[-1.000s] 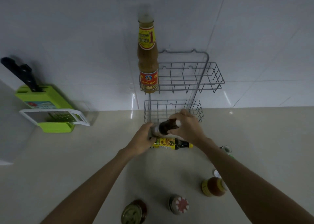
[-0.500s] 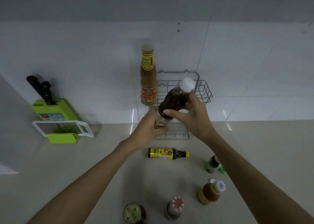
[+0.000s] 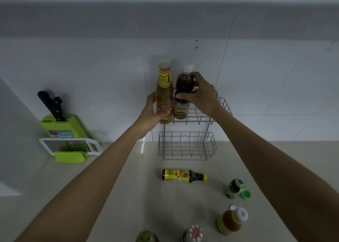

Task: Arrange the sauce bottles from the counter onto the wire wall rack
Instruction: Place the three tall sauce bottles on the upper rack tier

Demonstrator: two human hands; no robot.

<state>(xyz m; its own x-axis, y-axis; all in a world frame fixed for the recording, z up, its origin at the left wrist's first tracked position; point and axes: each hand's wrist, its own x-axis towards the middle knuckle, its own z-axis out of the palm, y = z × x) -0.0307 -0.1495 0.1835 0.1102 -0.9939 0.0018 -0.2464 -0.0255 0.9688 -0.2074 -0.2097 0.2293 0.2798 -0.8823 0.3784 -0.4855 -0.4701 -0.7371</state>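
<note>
Two bottles upright in top basket [image 3: 224, 107]: left hand [image 3: 153, 113] fingers grip tan bottle [image 3: 164, 94], right hand [image 3: 202, 94] dark bottle [image 3: 183, 93].

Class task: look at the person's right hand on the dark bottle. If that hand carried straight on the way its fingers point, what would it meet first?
The right hand points left across the dark bottle in its grip. Beyond that, the first thing is probably the tan sauce bottle right beside it, though depth is hard to judge.

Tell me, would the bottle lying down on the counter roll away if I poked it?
Probably, a little. The yellow-label bottle lies on its round side on the smooth counter, so a sideways poke could roll it. It looks full of dark sauce, so likely heavyish and slow.
</note>
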